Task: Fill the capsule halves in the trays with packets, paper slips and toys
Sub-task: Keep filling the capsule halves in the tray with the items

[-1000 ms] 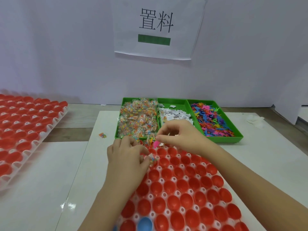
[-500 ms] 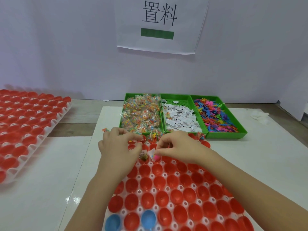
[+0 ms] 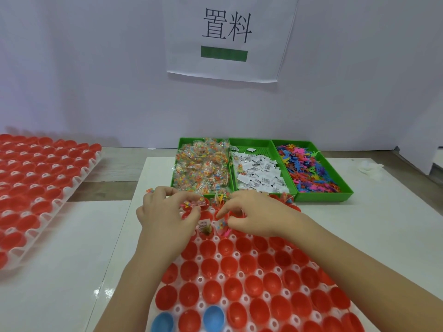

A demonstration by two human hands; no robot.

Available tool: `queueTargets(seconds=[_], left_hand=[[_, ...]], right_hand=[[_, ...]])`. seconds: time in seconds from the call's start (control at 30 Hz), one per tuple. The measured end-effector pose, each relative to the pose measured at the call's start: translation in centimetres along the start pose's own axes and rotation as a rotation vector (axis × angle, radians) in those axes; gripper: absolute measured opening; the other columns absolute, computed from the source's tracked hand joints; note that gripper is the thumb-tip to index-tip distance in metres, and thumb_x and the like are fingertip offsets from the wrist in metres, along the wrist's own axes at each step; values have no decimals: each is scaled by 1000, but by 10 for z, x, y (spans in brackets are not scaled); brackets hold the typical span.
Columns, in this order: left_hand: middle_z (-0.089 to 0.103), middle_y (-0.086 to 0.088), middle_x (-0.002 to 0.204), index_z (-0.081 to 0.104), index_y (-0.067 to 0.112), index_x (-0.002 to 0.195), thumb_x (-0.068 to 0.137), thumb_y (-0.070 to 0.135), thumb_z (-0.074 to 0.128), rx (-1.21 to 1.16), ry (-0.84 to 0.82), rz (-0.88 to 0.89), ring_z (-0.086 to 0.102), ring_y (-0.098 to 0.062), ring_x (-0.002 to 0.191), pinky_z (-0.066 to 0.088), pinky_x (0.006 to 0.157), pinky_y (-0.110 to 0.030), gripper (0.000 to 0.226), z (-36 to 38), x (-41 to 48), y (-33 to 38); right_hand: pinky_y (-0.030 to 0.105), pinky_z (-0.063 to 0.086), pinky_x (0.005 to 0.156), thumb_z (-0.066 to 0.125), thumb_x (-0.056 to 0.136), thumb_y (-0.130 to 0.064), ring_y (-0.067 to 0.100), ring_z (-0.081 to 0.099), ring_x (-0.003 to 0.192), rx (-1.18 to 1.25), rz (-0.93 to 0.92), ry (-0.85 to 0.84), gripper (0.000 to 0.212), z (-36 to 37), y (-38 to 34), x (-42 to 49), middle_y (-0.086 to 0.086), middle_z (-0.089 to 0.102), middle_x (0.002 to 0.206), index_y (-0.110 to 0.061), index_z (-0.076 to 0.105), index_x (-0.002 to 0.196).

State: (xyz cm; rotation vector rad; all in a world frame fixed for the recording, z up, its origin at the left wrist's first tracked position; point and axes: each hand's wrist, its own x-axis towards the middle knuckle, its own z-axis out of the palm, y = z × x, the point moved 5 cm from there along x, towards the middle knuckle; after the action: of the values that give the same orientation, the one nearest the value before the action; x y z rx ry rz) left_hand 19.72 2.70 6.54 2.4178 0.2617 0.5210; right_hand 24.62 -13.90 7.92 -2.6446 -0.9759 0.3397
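Note:
A white tray (image 3: 236,255) of red capsule halves, with two blue ones at the front, lies before me. My left hand (image 3: 165,218) hovers over its far rows and pinches a clear packet of coloured beads (image 3: 195,202). My right hand (image 3: 254,215) is beside it, fingers curled, pinching a small packet with a pink toy (image 3: 223,225) over a capsule half. A few far halves hold packets, slips and toys. Behind stand green bins of bead packets (image 3: 201,168), paper slips (image 3: 260,173) and coloured toys (image 3: 309,171).
A second tray of red capsule halves (image 3: 40,188) lies at the left on a white board. One loose packet (image 3: 149,190) sits beside my left hand. A white wall with a paper sign (image 3: 227,37) stands behind the bins. Crumpled white material (image 3: 370,167) is at the far right.
The view has tilted up, so the bins show fully. Both hands stayed over the far rows; the left hand now holds a packet out between its fingertips.

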Motion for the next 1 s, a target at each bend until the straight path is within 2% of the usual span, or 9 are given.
queueTargets(seconds=[0.13,0.27,0.37,0.53,0.6,0.67,0.77,0.87,1.0], left_hand=[[44,10,100,68,46,92,83,34,68,16,-5,-5,37,-15,104,22,89,-35,15,0,-1,0],[43,11,100,67,48,93,84,35,68,13,-23,-4,33,-11,101,21,89,-34,16,-1,-1,1],[45,11,99,62,54,88,83,37,70,-7,-19,-15,37,-13,102,20,87,-33,19,-4,-1,-1],[50,12,95,55,59,77,80,34,73,-52,-11,-50,41,-15,100,27,88,-40,31,-6,1,0],[51,11,94,58,57,77,79,32,75,-55,-21,-51,44,-17,102,28,86,-40,30,-6,0,4],[53,12,96,63,53,78,78,31,77,-56,-33,-64,45,-17,105,26,88,-39,26,-8,0,4],[55,11,102,65,50,81,76,33,81,-111,-34,-103,46,-19,111,26,96,-41,24,-18,4,0],[57,10,105,69,46,85,72,43,79,-268,-51,-113,50,-19,110,35,101,-48,16,-25,9,4],[58,16,105,71,42,89,83,26,72,-435,-57,7,50,4,98,37,77,-21,17,-22,27,33]], right_hand=[[37,50,81,56,89,-30,9,52,83,21,16,-3,26,0,2,-3,-14,50,84,-32,70,111],[29,49,67,57,86,-23,9,52,69,215,22,155,32,-13,13,-10,-4,58,78,-39,67,112],[13,41,59,61,86,-20,0,47,59,351,73,440,31,-43,50,-22,-14,56,74,-47,65,100],[23,44,51,61,90,-12,9,46,55,435,382,960,18,-93,144,-43,-7,61,75,-25,71,96],[24,49,66,62,91,-15,12,57,72,309,541,826,17,-96,177,-41,1,69,99,-25,69,102],[30,46,90,65,90,-23,18,60,103,168,668,477,29,-83,201,-36,6,64,125,-19,65,119],[29,44,96,73,83,-37,18,58,113,51,709,119,50,-56,214,-32,2,61,130,-17,62,127],[21,46,75,77,80,-27,8,62,86,116,666,255,20,-53,217,-30,-1,71,108,-23,72,99],[24,47,74,74,84,-20,7,61,80,177,634,453,4,-55,224,-35,-7,70,88,-22,72,82]])
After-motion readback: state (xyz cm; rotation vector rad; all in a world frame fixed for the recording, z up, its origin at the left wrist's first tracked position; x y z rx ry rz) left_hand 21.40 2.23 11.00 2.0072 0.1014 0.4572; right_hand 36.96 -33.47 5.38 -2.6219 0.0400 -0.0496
